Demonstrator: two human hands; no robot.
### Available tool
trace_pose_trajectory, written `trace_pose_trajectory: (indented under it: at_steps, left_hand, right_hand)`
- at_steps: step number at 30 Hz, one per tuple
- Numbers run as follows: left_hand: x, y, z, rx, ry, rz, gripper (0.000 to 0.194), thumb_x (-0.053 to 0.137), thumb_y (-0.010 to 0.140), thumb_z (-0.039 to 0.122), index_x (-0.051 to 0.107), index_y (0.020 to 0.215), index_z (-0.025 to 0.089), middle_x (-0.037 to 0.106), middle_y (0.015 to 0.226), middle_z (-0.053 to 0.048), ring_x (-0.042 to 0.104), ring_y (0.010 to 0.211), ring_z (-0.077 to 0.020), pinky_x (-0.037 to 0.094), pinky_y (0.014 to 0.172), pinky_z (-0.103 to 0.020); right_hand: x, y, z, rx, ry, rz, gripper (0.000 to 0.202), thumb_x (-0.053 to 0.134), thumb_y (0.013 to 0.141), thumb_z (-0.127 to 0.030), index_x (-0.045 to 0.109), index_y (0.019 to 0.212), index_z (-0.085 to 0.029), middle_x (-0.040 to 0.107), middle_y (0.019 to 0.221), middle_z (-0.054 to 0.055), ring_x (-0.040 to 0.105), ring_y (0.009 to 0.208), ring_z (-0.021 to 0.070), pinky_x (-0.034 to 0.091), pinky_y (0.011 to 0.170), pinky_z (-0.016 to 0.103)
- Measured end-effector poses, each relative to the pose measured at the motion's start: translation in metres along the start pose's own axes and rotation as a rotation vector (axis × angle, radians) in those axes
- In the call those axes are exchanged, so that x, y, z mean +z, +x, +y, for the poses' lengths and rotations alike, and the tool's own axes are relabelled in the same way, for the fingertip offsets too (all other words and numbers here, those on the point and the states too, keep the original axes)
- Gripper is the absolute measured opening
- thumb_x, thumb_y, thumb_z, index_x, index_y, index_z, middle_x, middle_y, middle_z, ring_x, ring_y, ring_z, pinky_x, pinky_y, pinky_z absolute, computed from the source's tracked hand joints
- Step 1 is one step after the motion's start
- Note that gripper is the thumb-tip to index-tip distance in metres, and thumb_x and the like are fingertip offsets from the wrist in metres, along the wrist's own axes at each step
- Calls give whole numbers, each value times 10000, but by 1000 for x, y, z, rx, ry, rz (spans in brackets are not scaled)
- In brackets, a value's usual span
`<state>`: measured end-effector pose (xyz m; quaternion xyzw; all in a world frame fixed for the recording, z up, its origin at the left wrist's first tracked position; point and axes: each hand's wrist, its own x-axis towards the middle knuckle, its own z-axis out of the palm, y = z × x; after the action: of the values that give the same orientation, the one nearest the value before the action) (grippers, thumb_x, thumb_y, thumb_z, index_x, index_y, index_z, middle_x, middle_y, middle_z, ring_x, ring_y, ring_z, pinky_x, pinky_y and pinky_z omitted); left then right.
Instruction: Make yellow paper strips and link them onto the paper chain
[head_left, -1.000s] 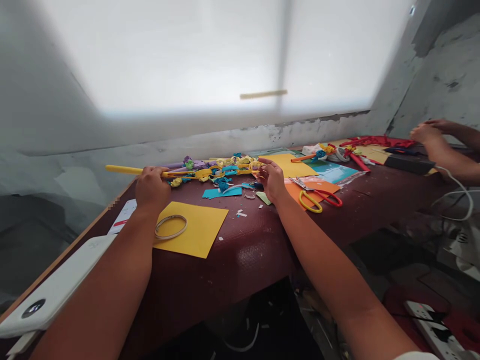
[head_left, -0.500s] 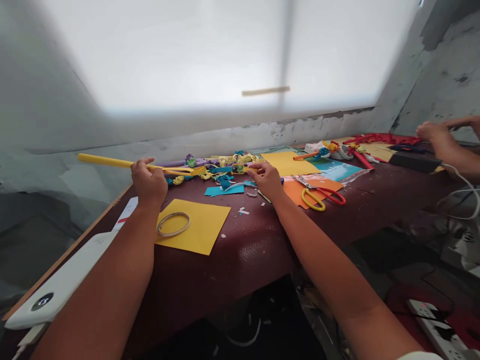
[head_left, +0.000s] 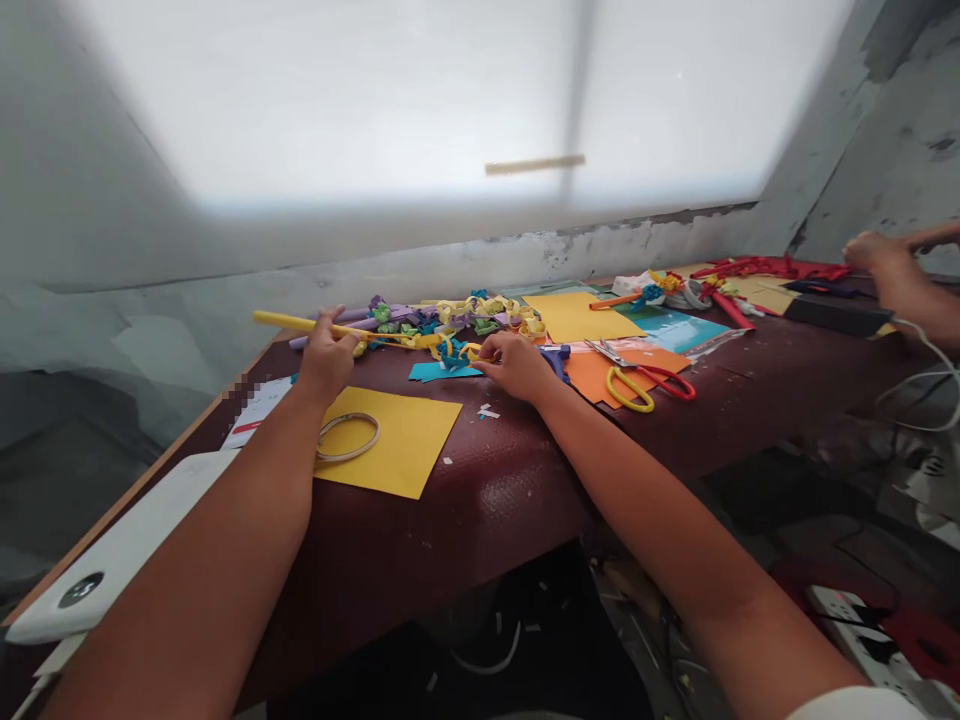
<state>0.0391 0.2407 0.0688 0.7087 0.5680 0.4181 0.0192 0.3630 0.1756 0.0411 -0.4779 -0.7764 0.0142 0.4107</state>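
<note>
My left hand [head_left: 328, 360] is closed around a yellow rolled paper tube [head_left: 282, 321], whose far end sticks out to the left. Thin yellow paper strips [head_left: 420, 341] run from the tube towards my right hand [head_left: 519, 368]. The fingers of that hand are pinched at the yellow strip's right end, just above a blue paper piece [head_left: 442, 372]. Behind both hands lies a heap of curled paper strips [head_left: 457, 318] in yellow, green, blue and purple. Nearer me, a ring [head_left: 349, 437] rests on a yellow paper sheet [head_left: 409, 440], partly behind my left forearm.
Scissors [head_left: 645, 385] with red and yellow handles lie on orange paper [head_left: 592, 378] at right. A blue tool [head_left: 556, 360], partly hidden, is beside my right wrist. A white device [head_left: 150, 530] stands at the left edge. A co-worker's hand [head_left: 874, 250] is at far right.
My left hand and the yellow tube have moved to the right. My right hand has shifted slightly left and down, so the hands are closer together.
</note>
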Motion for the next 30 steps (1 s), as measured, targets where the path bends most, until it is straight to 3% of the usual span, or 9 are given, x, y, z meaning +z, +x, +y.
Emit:
trace_pose_trajectory:
  at_steps: [5,9,13,16,19,22,25,28,30]
  left_hand:
    - [-9,-7,22,-34,201,25,459,655,995,410,598,1393,190,605,1437,-130,617,1276,-296,522,1074,-563]
    - [-49,-19,66,18,340,56,421,458,1055,350,600,1401,157,615,1434,-168,597,1302,-319,451,1116,-501]
    - [-94,-76,91,169,433,-145,364,569,936,547,758,1068,265,767,1027,-72,696,1045,-358,515,925,-485]
    - [-106,-132,77,259,469,-295,383,574,899,560,747,1146,324,785,1123,-36,699,1039,-358,501,942,-511]
    - [-99,-164,53,271,491,-370,369,460,939,409,747,1119,260,771,1178,-100,679,1105,-368,489,968,-516]
    - [-90,-163,34,257,492,-411,335,408,974,326,735,963,254,776,1074,-97,694,1035,-327,494,947,-475]
    - [-87,-151,22,212,493,-374,307,402,986,324,686,899,246,767,992,-106,697,967,-330,507,862,-475]
    - [-90,-145,14,190,456,-336,281,426,977,338,684,916,248,772,989,-106,712,957,-329,534,860,-475]
    - [-94,-151,14,195,431,-295,323,429,974,350,716,1065,236,769,1148,-125,706,1102,-339,537,974,-493]
  right_hand:
    - [-2,-2,-15,-36,-111,-34,235,772,917,-327,688,1086,-187,712,1079,88,652,986,244,500,945,432]
    - [-15,-6,-39,-123,-144,-30,366,745,946,-325,646,1255,-157,660,1289,194,575,1219,355,387,1066,511]
    - [-23,-33,-81,-350,-72,-254,487,783,890,-562,694,1236,-231,733,1240,94,650,1148,273,452,1012,388]
    - [-13,-64,-115,-490,-85,-389,604,750,892,-631,663,1325,-219,731,1304,91,663,1186,260,468,988,362]
    - [3,-81,-136,-536,-226,-393,408,610,1023,-554,712,1188,-195,772,1170,86,705,1060,246,466,874,360]
    - [14,-79,-143,-542,-293,-370,308,542,1090,-380,721,948,-173,777,903,77,707,819,210,407,714,347]
    - [6,-75,-147,-577,-334,-334,332,513,1101,-294,676,838,-174,745,780,62,671,718,186,355,645,346]
    - [-24,-90,-156,-662,-312,-282,322,510,1098,-322,655,836,-202,742,780,32,669,739,178,382,648,353]
    - [-54,-112,-162,-733,-231,-212,255,559,1070,-320,654,859,-210,765,830,30,688,768,187,439,685,370]
